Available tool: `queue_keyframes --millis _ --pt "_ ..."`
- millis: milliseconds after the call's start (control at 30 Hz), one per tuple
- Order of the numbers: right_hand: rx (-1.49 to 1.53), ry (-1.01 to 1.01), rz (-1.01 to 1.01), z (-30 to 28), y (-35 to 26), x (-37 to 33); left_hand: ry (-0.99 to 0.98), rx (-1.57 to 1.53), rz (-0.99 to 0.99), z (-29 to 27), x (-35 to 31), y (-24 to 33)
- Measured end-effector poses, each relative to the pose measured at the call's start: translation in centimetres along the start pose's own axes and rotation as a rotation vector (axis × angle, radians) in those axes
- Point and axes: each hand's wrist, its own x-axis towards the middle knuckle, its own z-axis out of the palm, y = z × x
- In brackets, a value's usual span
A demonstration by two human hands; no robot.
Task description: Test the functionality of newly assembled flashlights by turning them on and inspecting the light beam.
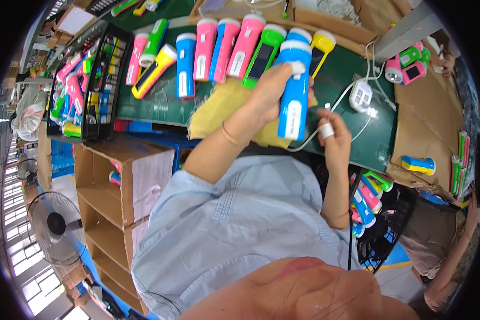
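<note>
My left hand [276, 88] is wrapped round a blue flashlight [292, 109] with a white label, held head-up over the green table. A white wrap covers its thumb, which presses on the flashlight's upper body. Just right of the flashlight, my right hand [337, 140] is raised at the table's near edge, thumb and finger apart, a white wrap on one digit. A white cable [308, 140] runs beside it, and I see nothing gripped there. Beneath the flashlight lies a yellow cloth [216, 112]. Behind stands a row with a pink flashlight [204, 50] and a green flashlight [264, 56].
A black crate [104, 80] full of colourful flashlights stands left; another crate [392, 224] is below right. A white adapter [361, 96] with cables lies on the table [149, 109]. Cardboard shelving [104, 192] is at lower left. Another person's arm [453, 261] shows at far right.
</note>
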Motion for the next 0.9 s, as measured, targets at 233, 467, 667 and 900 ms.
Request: queue_keyframes --millis 233,467,667,900 --pt "0.075 -0.062 0.003 -0.7 -2.2 0.8 0.004 1.001 0.725 0.1 -0.1 2.9" --pt "-0.011 -0.092 -0.111 0.8 -3.3 1.1 0.197 0.794 0.705 -2.0 0.2 1.5" --pt "-0.464 -0.047 -0.532 3.0 -5.2 1.2 -0.242 -0.024 0.012 -2.4 -1.4 1.1" --pt "-0.671 -0.262 -0.701 3.1 -7.1 2.2 -0.102 0.440 0.375 -2.2 -1.1 -0.5"
